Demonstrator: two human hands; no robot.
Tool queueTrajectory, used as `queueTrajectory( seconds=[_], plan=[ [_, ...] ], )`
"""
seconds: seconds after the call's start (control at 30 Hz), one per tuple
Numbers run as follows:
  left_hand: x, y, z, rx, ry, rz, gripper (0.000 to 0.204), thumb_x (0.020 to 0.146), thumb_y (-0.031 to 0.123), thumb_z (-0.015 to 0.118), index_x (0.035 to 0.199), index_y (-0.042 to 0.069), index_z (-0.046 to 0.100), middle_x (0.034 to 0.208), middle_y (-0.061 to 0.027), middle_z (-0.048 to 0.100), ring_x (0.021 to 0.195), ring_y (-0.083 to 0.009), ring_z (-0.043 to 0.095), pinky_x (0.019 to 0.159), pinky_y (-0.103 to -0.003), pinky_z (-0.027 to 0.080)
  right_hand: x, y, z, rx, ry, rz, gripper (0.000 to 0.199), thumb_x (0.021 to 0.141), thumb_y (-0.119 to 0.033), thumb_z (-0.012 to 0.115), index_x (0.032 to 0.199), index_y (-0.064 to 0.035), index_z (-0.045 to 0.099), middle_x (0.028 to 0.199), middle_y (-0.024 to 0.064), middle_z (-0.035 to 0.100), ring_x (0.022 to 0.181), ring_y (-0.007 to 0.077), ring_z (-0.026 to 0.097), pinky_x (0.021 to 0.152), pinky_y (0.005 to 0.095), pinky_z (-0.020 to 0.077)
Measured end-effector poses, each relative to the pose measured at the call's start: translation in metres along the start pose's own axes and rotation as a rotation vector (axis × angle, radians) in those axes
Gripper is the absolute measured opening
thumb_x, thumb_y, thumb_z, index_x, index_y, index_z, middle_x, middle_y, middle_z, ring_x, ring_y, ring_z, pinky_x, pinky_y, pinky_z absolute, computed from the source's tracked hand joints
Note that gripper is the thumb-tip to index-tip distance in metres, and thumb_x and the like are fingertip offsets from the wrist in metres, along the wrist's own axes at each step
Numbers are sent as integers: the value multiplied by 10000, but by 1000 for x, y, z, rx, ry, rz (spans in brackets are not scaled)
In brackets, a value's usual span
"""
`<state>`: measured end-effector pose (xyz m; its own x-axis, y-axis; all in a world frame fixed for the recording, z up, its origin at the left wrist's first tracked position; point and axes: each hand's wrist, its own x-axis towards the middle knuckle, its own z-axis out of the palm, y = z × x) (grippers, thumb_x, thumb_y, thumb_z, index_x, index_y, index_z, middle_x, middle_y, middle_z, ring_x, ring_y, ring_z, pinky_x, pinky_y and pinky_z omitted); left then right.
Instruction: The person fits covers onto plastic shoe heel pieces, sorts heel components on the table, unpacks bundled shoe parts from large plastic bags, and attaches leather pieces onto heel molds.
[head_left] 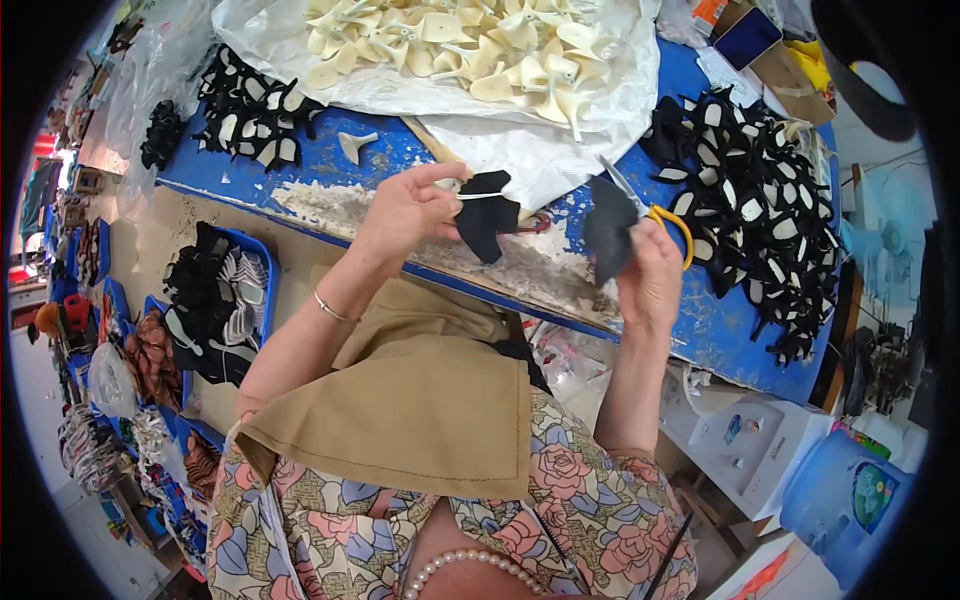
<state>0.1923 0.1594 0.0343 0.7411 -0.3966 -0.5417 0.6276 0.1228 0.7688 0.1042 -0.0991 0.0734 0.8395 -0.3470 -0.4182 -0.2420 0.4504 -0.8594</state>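
Note:
Near the middle of the worktable, my left hand point(425, 205) is closed on a black cut piece point(488, 230) of thin sheet material. A narrow white part shows across this piece; I cannot make out what it belongs to. My right hand point(650, 270) pinches another dark cut piece point(610, 225), which hangs upright to the left of the fingers. Just beyond that hand are scissors point(682, 228) with yellow handles; whether the fingers touch them is hard to see. Behind the left-hand piece, a red-handled tool point(538, 224) lies on the worn blue tabletop point(690, 325).
At the far side, cream shoe heels point(440, 30) are heaped on white sheeting point(500, 150). One loose heel point(355, 146) lies at left. Black-covered pieces form piles at left point(255, 115) and right point(760, 210). A blue bin point(268, 270) stands left; a water bottle point(845, 495) stands lower right.

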Motion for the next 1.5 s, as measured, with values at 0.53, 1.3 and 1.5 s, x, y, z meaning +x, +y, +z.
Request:
queueTrajectory(
  seconds=[0.53, 1.3, 1.5],
  plan=[
    [32, 15, 51, 245, -478, 223, 404, 775, 90, 703, 1149, 22, 564, 1083, -63, 586, 949, -124, 557, 828, -289, 461, 13, 7, 11, -14, -151, 272, 69, 811, -47, 623, 869, -10, 625, 767, 27, 638, 628, 75, 583, 591, 197, 472],
    [-43, -36, -68, -506, 248, 11, 224, 903, 79, 543, 1075, -63, 562, 951, -118, 644, 743, -185, 653, 643, -267, 564, 22, 79, 159, -795, -118, 115, 203, 916, -176, 537, 894, 4, 629, 608, 34, 585, 523, 64, 527, 498, 200, 420],
    [-41, -45, -97, -492, 272, 81, 233, 884, 84, 579, 1069, -57, 566, 939, -118, 648, 729, -194, 652, 635, -282, 571, 28, 102, 168, -1117, -248, 16, 263, 903, -226, 552, 899, 16, 652, 574, 63, 568, 530, 108, 538, 528, 264, 433]
  ],
)
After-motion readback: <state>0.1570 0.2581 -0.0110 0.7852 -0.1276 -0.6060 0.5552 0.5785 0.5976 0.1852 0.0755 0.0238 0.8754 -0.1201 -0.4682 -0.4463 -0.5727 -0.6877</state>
